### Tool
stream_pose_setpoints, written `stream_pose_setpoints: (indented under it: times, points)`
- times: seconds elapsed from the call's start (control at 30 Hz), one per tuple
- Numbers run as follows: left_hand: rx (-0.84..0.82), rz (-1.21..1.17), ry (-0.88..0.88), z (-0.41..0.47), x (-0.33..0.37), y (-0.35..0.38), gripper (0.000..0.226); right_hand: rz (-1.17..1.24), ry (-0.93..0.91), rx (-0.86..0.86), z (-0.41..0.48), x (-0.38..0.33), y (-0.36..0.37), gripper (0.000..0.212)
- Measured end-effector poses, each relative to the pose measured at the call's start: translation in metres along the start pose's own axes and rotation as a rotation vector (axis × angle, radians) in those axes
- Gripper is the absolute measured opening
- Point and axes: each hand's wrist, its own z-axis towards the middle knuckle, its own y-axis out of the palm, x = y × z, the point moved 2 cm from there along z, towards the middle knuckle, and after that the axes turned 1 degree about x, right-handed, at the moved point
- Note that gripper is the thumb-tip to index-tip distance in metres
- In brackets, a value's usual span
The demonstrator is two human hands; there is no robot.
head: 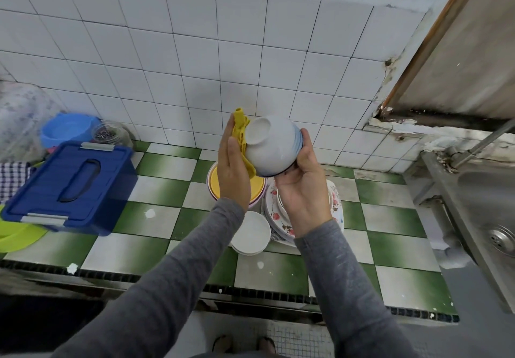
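Observation:
A white bowl with a blue band near its rim is held up above the counter, tipped so its foot faces me. My right hand grips it at the rim from the right and below. My left hand presses a yellow cloth flat against the bowl's left side, fingers straight. Below the hands stand a stack of bowls with a yellow inside, a stack of flowered plates and small white dishes.
The green and white checked counter carries a blue lidded box, a blue basin, a glass jar and a lime green basin at the left. A steel sink lies at the right. White tiled wall behind.

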Motion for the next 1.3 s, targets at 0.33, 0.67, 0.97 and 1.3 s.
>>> stream_pose_setpoints:
  times: [0.33, 0.67, 0.97, 1.3]
  points:
    - [-0.197, 0.478, 0.639, -0.001, -0.017, -0.001, 0.050, -0.051, -0.040, 0.035, -0.002, 0.002, 0.007, 0.039]
    - [-0.306, 0.523, 0.588, 0.018, 0.004, -0.002, 0.048, -0.649, -0.246, -0.093, -0.014, -0.001, 0.013, 0.040]
    - [-0.317, 0.534, 0.659, 0.007, 0.007, 0.006, 0.052, -0.627, -0.241, -0.152, -0.012, -0.001, 0.014, 0.050]
    - [-0.331, 0.492, 0.550, 0.023, 0.017, 0.003, 0.044, -0.908, -0.328, -0.156, -0.006, -0.019, 0.012, 0.041]
